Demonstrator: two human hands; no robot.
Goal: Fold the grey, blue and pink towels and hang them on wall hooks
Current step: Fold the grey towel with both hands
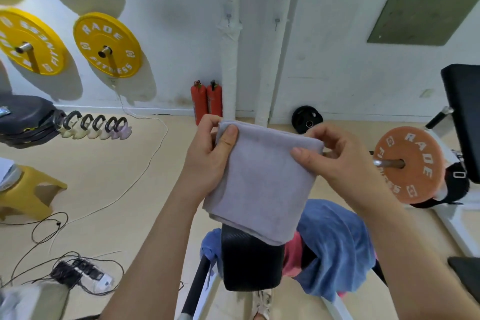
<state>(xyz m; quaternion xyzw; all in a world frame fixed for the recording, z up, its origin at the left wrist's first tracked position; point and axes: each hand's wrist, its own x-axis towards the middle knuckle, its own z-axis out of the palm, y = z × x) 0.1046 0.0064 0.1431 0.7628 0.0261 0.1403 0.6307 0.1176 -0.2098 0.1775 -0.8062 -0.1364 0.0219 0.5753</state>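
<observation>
I hold the grey towel (262, 179) folded into a thick rectangle in mid-air, in front of the wall. My left hand (207, 153) grips its upper left corner, thumb on the front. My right hand (335, 156) pinches its upper right corner. Below it, the blue towel (335, 244) lies crumpled over a black bench pad (249, 262), with the pink towel (292, 254) partly showing underneath it. Two small wall hooks (228, 17) (277, 21) sit on the white wall above the towel.
Yellow weight plates (107, 44) hang on the wall at left. Two red extinguishers (206, 101) stand by white pipes. An orange plate on a barbell (407, 163) is at right. Cables and a power strip (78, 271) lie on the floor at left, near a yellow stool (28, 189).
</observation>
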